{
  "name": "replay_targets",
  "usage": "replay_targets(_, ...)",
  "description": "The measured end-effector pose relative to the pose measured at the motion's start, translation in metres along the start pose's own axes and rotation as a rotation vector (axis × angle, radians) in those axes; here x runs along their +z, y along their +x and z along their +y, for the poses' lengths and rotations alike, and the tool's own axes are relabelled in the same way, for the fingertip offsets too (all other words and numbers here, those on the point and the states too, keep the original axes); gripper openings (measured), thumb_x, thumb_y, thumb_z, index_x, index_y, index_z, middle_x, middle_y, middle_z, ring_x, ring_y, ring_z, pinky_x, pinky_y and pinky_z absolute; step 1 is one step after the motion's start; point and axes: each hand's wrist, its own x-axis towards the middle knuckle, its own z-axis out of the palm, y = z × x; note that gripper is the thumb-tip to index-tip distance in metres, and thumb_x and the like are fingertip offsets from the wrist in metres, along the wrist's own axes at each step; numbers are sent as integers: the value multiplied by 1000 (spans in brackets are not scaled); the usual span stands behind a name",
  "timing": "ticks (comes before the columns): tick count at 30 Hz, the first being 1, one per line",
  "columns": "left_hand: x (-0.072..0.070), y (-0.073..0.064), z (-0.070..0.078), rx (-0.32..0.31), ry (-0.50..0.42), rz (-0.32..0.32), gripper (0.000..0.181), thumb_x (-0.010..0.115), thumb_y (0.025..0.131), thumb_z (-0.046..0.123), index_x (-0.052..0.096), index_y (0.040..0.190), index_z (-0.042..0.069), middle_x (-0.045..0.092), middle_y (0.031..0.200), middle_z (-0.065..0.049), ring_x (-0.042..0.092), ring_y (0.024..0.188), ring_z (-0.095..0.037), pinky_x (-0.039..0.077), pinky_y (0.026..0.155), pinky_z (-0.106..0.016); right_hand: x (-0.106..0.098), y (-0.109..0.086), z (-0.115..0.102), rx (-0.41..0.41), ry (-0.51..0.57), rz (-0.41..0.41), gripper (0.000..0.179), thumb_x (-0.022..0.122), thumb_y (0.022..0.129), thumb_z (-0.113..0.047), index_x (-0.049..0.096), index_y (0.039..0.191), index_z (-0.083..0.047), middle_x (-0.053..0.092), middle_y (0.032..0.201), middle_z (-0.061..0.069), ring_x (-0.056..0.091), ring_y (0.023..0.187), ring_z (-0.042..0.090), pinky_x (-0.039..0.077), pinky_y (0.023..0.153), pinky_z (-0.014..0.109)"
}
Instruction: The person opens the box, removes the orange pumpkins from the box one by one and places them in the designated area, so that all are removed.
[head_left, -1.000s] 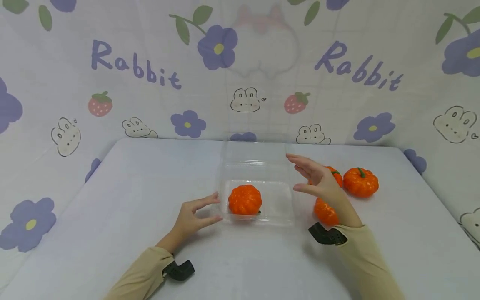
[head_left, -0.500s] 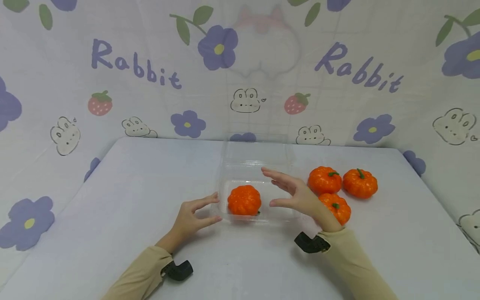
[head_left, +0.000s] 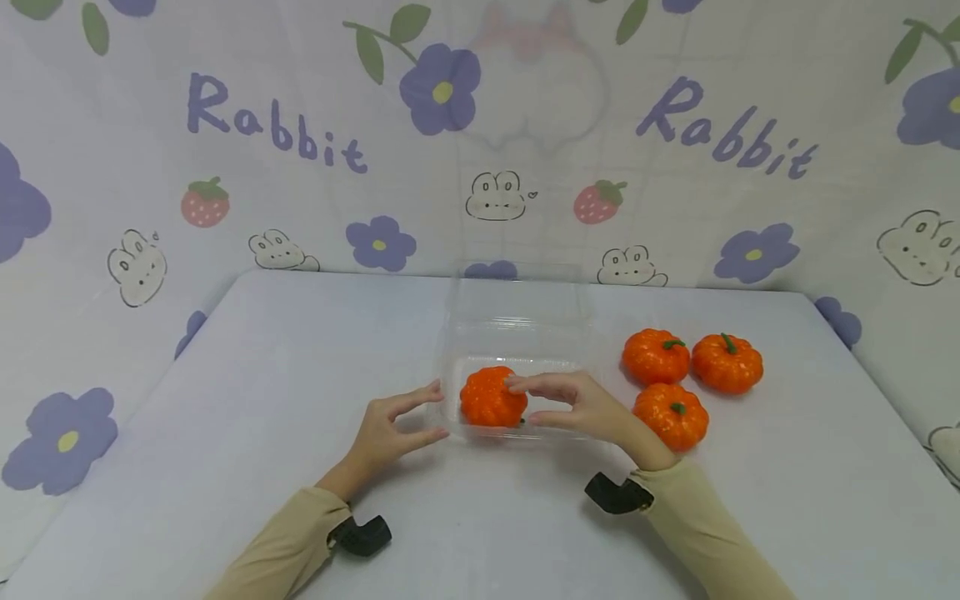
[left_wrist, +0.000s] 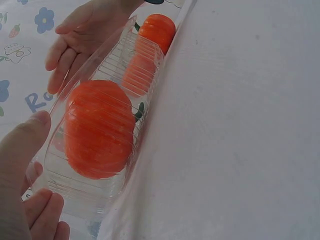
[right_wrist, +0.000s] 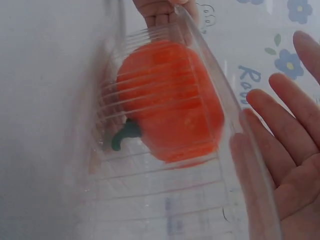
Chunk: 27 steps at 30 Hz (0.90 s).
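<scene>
A clear plastic clamshell box (head_left: 555,364) stands in the middle of the table with its lid (head_left: 517,296) raised at the back. Inside its left half lies an orange toy pumpkin (head_left: 487,400), its green stem (right_wrist: 127,132) pointing forward and down. My left hand (head_left: 384,429) is at the box's left end, thumb and fingers spread, fingertips right at the wall. Over the right half of the box is my right hand (head_left: 581,408), fingers extended and the thumb apart; its fingertips overlap the pumpkin's right side in the head view. The right palm shows bare in the right wrist view.
Several more orange pumpkins are to the right of the box: one at the back left (head_left: 656,357), one farther right (head_left: 727,364), and one in front (head_left: 671,417), close by the right wrist. A printed curtain (head_left: 300,200) hangs behind the white table (head_left: 262,375).
My right hand has moved left, from beside the pumpkin group to over the box near the pumpkin inside, uncovering the group. My left hand has stayed at the box's left end.
</scene>
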Motion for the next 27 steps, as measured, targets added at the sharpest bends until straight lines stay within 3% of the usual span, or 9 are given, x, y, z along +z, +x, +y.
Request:
replay_targets(5,1,3,0,13,3,-5,39,78,60,-9,62,96,-12,56,106,-28,55,99,-37,42,90,-34,3,2,2,-1,-11,-20,28,59,82,7,57,109,10,57,112,20,48,113,25,37,95,37)
replay_targets(14,0,1,-3,28,12,-6,41,78,60,-8,63,97,-8,56,108,-25,55,101,-35,42,90,-34,4,10,17,-3,-49,-128,33,50,89,1,50,122,7,43,131,18,25,128,28,24,102,39)
replay_targets(19,-2,1,-5,44,4,-4,41,78,59,-9,63,97,-9,56,106,-29,55,100,-36,42,90,-34,4,18,38,-53,-137,-107,36,52,89,0,50,125,1,38,136,12,25,129,23,25,102,36)
replay_targets(24,-1,0,-8,66,-6,3,42,78,58,-10,63,98,-9,57,105,-27,55,99,-38,42,89,-34,4,29,42,-114,-274,-49,41,58,85,-1,50,126,-2,39,136,13,28,128,23,26,101,37)
replay_targets(27,-1,0,-9,72,-18,6,42,78,58,-10,63,97,-9,57,104,-27,55,98,-38,42,89,-35,5,34,43,-96,-331,-26,48,63,82,-3,49,128,-4,39,136,13,30,127,21,28,101,38)
